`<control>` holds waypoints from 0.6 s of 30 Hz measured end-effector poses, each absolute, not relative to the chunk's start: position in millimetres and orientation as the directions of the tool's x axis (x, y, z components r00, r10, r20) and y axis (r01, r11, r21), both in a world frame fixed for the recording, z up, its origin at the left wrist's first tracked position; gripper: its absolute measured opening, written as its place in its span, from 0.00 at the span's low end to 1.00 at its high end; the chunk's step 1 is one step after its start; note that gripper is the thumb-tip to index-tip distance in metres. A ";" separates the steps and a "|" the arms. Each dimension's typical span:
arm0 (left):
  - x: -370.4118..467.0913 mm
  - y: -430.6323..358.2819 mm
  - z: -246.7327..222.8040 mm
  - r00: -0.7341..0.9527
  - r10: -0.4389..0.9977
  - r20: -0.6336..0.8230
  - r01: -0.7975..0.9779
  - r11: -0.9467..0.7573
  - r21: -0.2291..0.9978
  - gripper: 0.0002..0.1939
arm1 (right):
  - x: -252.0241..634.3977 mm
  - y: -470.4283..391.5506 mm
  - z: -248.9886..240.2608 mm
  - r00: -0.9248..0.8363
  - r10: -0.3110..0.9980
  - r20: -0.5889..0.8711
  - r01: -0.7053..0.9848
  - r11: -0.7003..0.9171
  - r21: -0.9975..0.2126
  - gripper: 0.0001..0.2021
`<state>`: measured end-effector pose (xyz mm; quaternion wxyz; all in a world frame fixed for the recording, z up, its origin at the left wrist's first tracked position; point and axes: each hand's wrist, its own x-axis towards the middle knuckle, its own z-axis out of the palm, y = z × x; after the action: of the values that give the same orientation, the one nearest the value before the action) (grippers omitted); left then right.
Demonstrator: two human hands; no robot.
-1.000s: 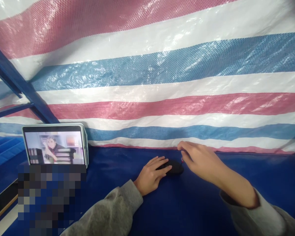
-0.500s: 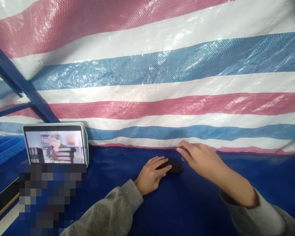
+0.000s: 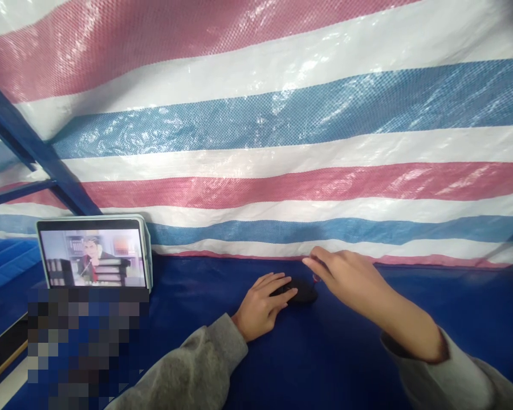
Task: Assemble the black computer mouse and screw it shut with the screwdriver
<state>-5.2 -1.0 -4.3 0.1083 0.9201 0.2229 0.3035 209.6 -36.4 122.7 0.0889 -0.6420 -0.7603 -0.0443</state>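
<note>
Left hand (image 3: pixel 263 306) touching device (image 3: pixel 303 292), right hand (image 3: pixel 346 279) pinching tool (image 3: pixel 316 278)

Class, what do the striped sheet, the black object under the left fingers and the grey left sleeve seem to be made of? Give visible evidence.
Striped sheet: apparently woven plastic, glossy; fine mesh, bright glints.
Black object: possibly matt plastic; dull, few highlights, so uncertain.
Grey left sleeve: matt fabric; soft folds, mottled look.

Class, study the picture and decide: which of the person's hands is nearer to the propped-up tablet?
Left. The left hand rests on the black object, to the right of the tablet; the right hand is farther right, near that object's opposite end.
</note>
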 end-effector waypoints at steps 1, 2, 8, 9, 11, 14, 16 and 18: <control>-5.1 -1.0 -4.0 0.715 0.477 0.512 0.343 -0.877 0.337 0.20 | 209.6 -37.1 123.0 -0.174 0.966 0.193 0.980 0.189 -0.061 0.15; -5.2 -1.1 -3.6 0.713 0.477 0.514 0.342 -0.876 0.339 0.20 | 209.7 -37.5 123.2 -0.194 0.961 0.199 0.974 0.214 -0.080 0.13; -5.7 -0.7 -3.4 0.711 0.477 0.517 0.335 -0.876 0.347 0.20 | 209.6 -36.5 122.4 -0.175 0.967 0.183 0.979 0.190 -0.069 0.16; -5.7 -0.6 -3.7 0.711 0.479 0.514 0.338 -0.875 0.348 0.20 | 209.5 -36.4 122.3 -0.166 0.968 0.188 0.981 0.181 -0.069 0.17; -5.6 -0.5 -4.3 0.711 0.483 0.511 0.344 -0.873 0.346 0.20 | 209.3 -36.5 122.2 -0.190 0.959 0.211 0.973 0.213 -0.092 0.16; -5.6 -0.3 -4.8 0.710 0.480 0.515 0.343 -0.875 0.341 0.20 | 209.3 -36.4 122.0 -0.231 0.949 0.216 0.958 0.260 -0.119 0.13; -5.6 -0.3 -4.7 0.710 0.478 0.517 0.340 -0.876 0.342 0.20 | 209.4 -35.8 121.7 -0.201 0.961 0.190 0.971 0.221 -0.090 0.14; -5.6 -0.4 -4.5 0.709 0.477 0.520 0.336 -0.876 0.346 0.20 | 209.7 -35.5 121.6 -0.151 0.973 0.177 0.987 0.159 -0.033 0.18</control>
<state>-5.6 -0.4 -4.5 0.1134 0.9174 0.2215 0.3106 209.7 -35.5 121.6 0.0786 -0.6469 -0.7571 -0.0452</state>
